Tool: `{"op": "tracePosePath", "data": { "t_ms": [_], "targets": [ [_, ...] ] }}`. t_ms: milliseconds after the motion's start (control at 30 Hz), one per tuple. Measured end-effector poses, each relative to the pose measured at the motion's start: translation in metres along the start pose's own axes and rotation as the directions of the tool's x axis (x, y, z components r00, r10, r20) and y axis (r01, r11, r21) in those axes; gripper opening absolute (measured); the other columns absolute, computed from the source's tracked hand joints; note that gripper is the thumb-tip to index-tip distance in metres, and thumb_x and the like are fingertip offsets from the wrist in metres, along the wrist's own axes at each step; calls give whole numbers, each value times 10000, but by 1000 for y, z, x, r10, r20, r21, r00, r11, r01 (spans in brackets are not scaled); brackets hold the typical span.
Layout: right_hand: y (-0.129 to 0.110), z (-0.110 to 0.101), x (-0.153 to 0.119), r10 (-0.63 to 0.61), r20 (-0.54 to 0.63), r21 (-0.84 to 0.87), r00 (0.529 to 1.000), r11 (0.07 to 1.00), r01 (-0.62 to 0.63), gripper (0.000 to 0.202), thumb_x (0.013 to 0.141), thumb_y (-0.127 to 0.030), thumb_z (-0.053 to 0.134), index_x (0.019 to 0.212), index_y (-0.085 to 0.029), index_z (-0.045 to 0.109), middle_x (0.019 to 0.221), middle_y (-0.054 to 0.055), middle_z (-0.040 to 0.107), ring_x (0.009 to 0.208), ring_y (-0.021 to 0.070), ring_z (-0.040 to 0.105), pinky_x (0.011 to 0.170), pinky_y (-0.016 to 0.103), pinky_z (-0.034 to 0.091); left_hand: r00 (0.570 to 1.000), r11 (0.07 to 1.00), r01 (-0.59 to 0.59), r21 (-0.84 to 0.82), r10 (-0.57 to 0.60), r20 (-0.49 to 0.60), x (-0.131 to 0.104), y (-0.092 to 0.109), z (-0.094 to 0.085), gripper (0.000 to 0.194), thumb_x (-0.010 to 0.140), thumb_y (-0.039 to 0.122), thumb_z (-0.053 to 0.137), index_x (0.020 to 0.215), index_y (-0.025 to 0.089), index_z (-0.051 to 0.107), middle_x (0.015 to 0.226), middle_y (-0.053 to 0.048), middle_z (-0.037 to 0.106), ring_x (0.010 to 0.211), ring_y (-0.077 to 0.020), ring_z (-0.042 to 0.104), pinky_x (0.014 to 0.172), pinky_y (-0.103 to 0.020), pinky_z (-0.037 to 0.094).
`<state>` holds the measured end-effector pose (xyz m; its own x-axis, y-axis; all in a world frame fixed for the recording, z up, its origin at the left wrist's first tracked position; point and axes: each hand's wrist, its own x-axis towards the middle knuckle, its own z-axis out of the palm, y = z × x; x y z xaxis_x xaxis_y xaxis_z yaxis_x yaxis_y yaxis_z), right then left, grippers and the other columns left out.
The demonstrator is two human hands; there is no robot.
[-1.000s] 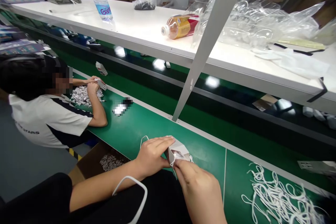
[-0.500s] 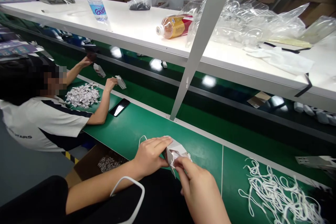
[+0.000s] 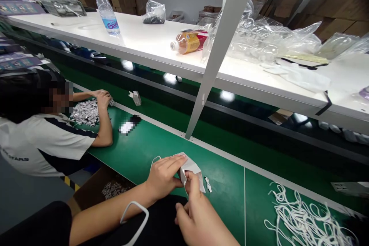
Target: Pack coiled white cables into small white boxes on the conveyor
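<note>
My left hand [image 3: 165, 172] is wrapped round a small white box [image 3: 191, 166] with its open end facing me, above the green bench. The fingertips of my right hand [image 3: 198, 209] reach into that opening; what they hold, if anything, is hidden. A thin white cord hangs at the box's mouth. Just right of the box a small white cable piece [image 3: 208, 185] lies on the bench. A white cord loop [image 3: 137, 221] rises beside my left forearm. At the lower right lies a tangled pile of white cords [image 3: 309, 217].
At the left a person [image 3: 54, 134] works by a pile of small white parts [image 3: 85, 112]. A slanted metal post [image 3: 211, 65] supports a white shelf [image 3: 144, 38] with a water bottle [image 3: 108, 13], a juice bottle [image 3: 190, 41] and plastic bags. A cardboard box [image 3: 86, 192] stands below the bench.
My right fingers have moved into the box's opening. The small cable piece now shows apart from the box. The other person's hands have come together near the pile. The camera view has tilted slightly up.
</note>
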<state>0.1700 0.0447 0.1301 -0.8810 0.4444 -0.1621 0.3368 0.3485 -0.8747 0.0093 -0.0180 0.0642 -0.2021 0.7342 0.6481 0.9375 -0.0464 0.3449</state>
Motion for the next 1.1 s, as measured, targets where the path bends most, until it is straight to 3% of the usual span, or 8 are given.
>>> {"op": "tracePosePath", "data": {
  "t_ms": [100,200,367,467,667,800,933,1100],
  "targets": [
    [-4,-11,-10,4,-4,14,1000,1000,-4,566,918,-167,437,1460,-221,283,1142,125,696,729,179,719,575,239,542,997,997,76,-21,-75,7,-2,-5,0,413,877,404,680,1216,172,640,1141,-95,757,1013,-260,748,850,-362,654],
    [-9,-18,-15,11,-121,8,993,1000,-10,426,961,-214,372,1384,-258,360,1226,116,672,702,163,715,543,237,534,992,992,123,-40,-123,1,-4,-9,-2,491,856,480,712,1234,178,630,1150,-98,753,1025,-264,745,851,-373,656],
    [-18,-10,-5,-81,-93,-84,992,994,74,451,915,-139,356,1358,-222,373,1030,91,696,727,189,703,538,251,508,991,990,133,-46,-134,-24,-2,-4,-3,393,881,431,687,1184,183,653,1122,-82,764,993,-245,755,818,-345,662],
    [-19,-4,-1,-116,-97,-138,988,985,102,499,901,-120,363,1388,-223,336,1082,106,685,832,217,712,630,292,544,989,990,134,-35,-136,-53,-1,0,-4,348,900,395,660,1167,173,662,1114,-82,767,975,-237,760,808,-345,663],
    [-19,3,2,4,84,-221,996,975,15,605,840,-90,426,1426,-153,290,1103,149,671,884,271,699,779,405,561,992,995,101,-21,-102,-69,-2,-1,-7,304,903,267,630,1193,177,651,1130,-76,762,1015,-219,749,841,-321,649],
    [-24,7,10,136,173,-367,976,928,-65,659,768,-35,448,1414,-84,321,1138,213,648,891,333,691,746,465,552,997,999,28,-20,-30,-72,-4,-2,-4,313,881,192,621,1192,168,650,1107,-83,768,1010,-227,750,847,-335,644],
    [-22,2,8,64,173,-239,983,971,-21,669,841,-87,457,1474,-126,245,1118,175,667,877,293,691,744,417,551,992,992,117,-47,-118,-37,-6,-4,-1,312,877,208,639,1187,180,661,1119,-78,765,990,-225,756,806,-321,654],
    [-16,-8,-7,-22,11,-184,1000,983,24,707,949,-208,402,1563,-202,50,1004,116,703,688,226,674,543,299,502,970,965,240,-106,-243,-15,-8,-9,-4,379,835,299,727,1191,180,674,1118,-80,764,938,-225,766,772,-317,666]
  ]
}}
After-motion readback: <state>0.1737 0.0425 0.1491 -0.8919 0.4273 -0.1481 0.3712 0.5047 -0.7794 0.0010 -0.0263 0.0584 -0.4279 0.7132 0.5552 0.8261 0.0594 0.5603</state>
